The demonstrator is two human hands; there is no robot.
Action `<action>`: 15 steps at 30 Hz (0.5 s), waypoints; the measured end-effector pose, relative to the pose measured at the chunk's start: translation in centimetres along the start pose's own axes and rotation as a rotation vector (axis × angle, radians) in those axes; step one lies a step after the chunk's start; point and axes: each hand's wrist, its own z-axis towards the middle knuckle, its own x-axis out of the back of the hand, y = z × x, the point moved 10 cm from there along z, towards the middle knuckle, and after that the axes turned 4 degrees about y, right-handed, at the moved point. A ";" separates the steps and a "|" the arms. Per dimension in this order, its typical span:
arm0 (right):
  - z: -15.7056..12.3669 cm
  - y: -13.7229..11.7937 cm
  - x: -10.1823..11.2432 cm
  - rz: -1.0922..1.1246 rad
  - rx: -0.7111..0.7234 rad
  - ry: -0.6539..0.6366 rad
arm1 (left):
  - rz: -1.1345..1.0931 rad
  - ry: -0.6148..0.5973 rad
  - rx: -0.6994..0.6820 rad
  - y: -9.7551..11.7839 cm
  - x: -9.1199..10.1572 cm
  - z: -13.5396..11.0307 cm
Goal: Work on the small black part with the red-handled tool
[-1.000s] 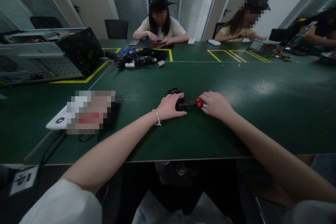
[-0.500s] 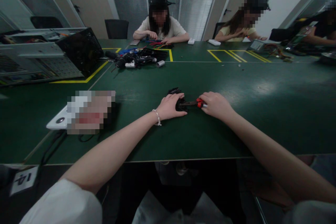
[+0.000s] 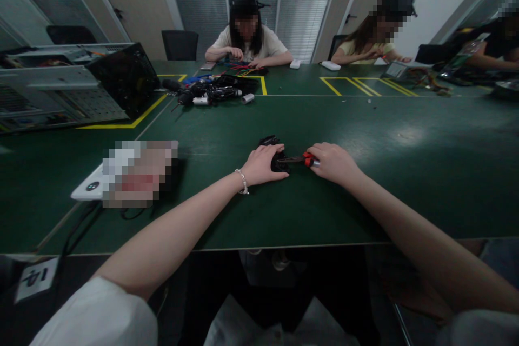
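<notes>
A small black part (image 3: 269,140), its kind too dark to make out, lies on the green table (image 3: 243,216) in front of me. My left hand (image 3: 261,165) is wrapped over it, thumb and fingers on its two sides, and covers much of it. Red-handled pliers (image 3: 298,159) are gripped in my right hand (image 3: 334,162). Their thin dark jaws point left and reach the black part between my left thumb and fingers. Whether the jaws are closed on a piece of it, I cannot tell.
To the left lies a white device (image 3: 87,189) with a cable, partly blurred out. An open computer case (image 3: 60,89) stands behind it. Farther back are a heap of black tools and parts (image 3: 213,89) and a grey cylinder (image 3: 247,98). A person (image 3: 263,46) works opposite.
Both my hands, the pliers and the black part stay where they were. Across the table, the co-workers' hands shift slightly.
</notes>
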 end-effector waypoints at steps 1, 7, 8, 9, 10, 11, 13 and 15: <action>0.0 0.0 0.1 -0.005 0.002 0.007 | 0.000 -0.001 0.000 0.0 0.0 0.0; 0.0 -0.3 0.4 -0.039 0.034 0.044 | -0.003 -0.011 0.010 0.0 -0.1 0.0; 0.0 -0.3 0.4 -0.038 0.033 0.044 | -0.004 -0.011 0.012 0.0 -0.1 0.0; 0.0 -0.2 0.4 -0.035 0.030 0.042 | -0.005 -0.009 0.014 0.0 -0.1 0.0; 0.0 -0.2 0.3 -0.028 0.027 0.037 | -0.006 -0.009 0.015 0.0 -0.1 0.0; 0.0 -0.2 0.3 -0.019 0.022 0.033 | -0.006 -0.010 0.015 0.0 -0.1 0.0; 0.0 -0.1 0.2 -0.001 0.013 0.024 | -0.006 -0.010 0.015 -0.1 0.0 0.0; 0.0 0.0 0.1 0.010 0.008 0.017 | -0.005 -0.012 0.013 -0.1 0.0 0.0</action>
